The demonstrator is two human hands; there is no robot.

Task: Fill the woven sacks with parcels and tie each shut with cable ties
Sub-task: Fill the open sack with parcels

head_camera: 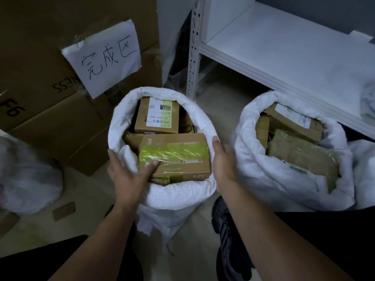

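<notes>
A white woven sack with its mouth rolled down into a thick collar [178, 194] stands on the floor at the centre of the view, full of brown cardboard parcels. Uppermost in it lies a brown carton wrapped in green-yellow printed tape [176, 157], and at 12 o'clock from that one sits a smaller brown carton with a white shipping label [157, 116]; more cardboard shows beneath them.

The left hand [129, 177] rests on the sack's collar at 8 o'clock, fingers straight, with the thumb pressed on the taped carton's near corner. The right hand [223, 163] lies flat against the outside of the collar at 3 o'clock, fingers extended; it is somewhat blurred, so whether it pinches any fabric cannot be told.

At 3 o'clock from this sack stands a second white woven sack, also rolled open [272, 179], holding several taped brown parcels. Behind it runs a white metal shelf [284, 53]. At 10 o'clock stacked large brown cardboard boxes [50, 122] carry a white paper sign with handwritten characters [105, 57].
</notes>
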